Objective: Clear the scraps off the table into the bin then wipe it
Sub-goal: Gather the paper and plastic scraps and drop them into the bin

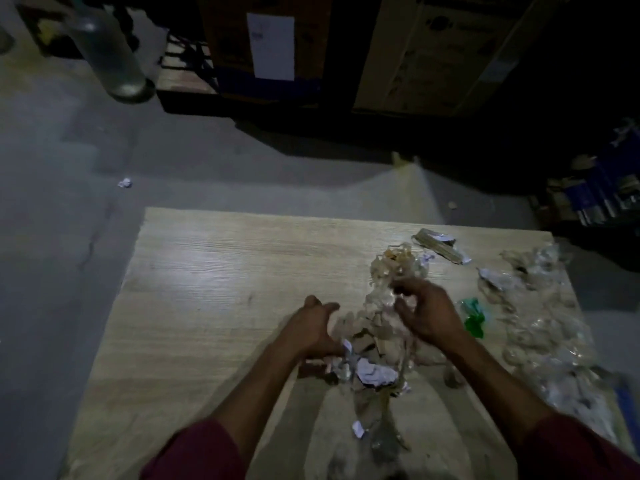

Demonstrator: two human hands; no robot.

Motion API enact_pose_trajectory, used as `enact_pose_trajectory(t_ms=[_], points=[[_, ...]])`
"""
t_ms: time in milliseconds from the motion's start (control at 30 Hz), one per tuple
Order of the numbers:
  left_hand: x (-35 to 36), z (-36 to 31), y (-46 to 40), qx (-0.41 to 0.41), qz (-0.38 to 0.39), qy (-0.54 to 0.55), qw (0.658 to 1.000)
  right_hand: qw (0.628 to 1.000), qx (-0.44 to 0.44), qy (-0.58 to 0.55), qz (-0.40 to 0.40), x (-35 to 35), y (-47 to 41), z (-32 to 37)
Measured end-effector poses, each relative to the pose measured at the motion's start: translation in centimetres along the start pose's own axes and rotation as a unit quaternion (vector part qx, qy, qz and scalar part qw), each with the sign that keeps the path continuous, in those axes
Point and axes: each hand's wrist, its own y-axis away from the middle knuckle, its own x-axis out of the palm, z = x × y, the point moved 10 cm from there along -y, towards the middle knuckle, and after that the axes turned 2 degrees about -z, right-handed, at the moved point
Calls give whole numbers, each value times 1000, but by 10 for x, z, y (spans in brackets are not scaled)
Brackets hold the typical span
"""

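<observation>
A dim, head-worn view looks down on a pale wood-grain table (207, 271) where a person's two bare forearms reach forward from dark red sleeves (194, 452). The left hand (311, 327) rests at the left edge of a heap of scraps (374, 341), fingers loosely spread and lightly bent, its heel against crumpled paper; it does not clearly grip anything. The right hand (426, 313) is raised a little over the heap, wrist bent, fingers curled round a wad of crinkled clear wrapping from the pile. The heap lies right of the table's centre, between the two hands. More clear plastic wrapping (540, 327) sprawls along the right edge, with a green scrap (472, 318) just beside the right hand and a flattened packet (440, 245) farther back. A small crumpled paper (125, 182) lies on the grey floor, well apart from the table. Cardboard boxes (433, 53) stand in shadow beyond.
</observation>
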Motion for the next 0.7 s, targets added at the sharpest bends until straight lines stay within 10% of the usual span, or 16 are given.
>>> enact_pose_trajectory(t_ms=[167,367,700], points=[[-37,-51,-40,-20,-96,47,994,997,56,1,-53,-54,-82,-82],[-19,-109,-110,-54,-112,100,987,988,122,19,90,-26,-150,-155],[41,-125,-105,-20,-84,-100,991,985,-52,46,159,46,-51,-114]])
